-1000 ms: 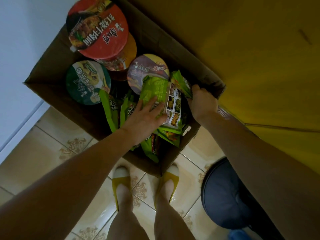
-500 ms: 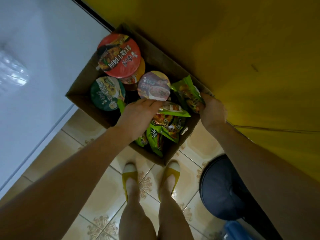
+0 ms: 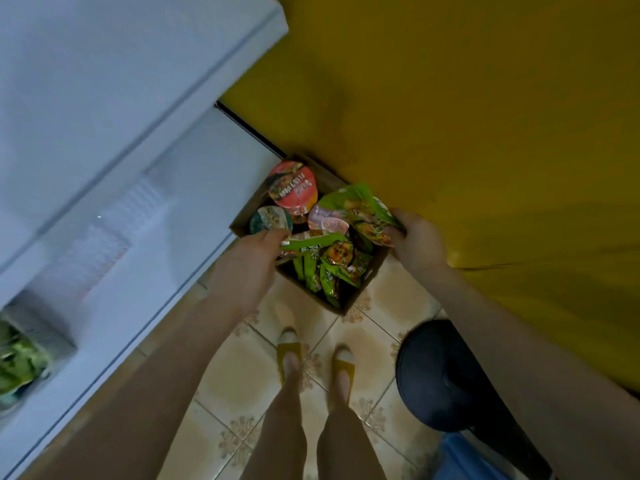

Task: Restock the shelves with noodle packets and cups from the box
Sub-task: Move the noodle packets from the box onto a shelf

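Note:
A brown cardboard box [image 3: 349,301] stands on the tiled floor against the yellow wall. Inside it are a red-lidded noodle cup [image 3: 292,188], a green-lidded cup [image 3: 270,220], a purple-lidded cup [image 3: 327,220] and several green noodle packets [image 3: 332,268]. My left hand [image 3: 251,265] is above the box's left side, shut on the edge of a green packet [image 3: 308,243]. My right hand [image 3: 417,242] is over the box's right edge, shut on green noodle packets [image 3: 360,209] lifted above the cups.
A white shelf unit [image 3: 121,150] fills the left side, with green packets [image 3: 19,365] on its lower left. A dark round stool [image 3: 436,375] stands at the right of my feet [image 3: 317,355]. The yellow wall [image 3: 485,116] is close behind the box.
The view has pulled up and back from the box. Both hands have risen out of the box, each with a green packet; the right hand's packets are now above the cups.

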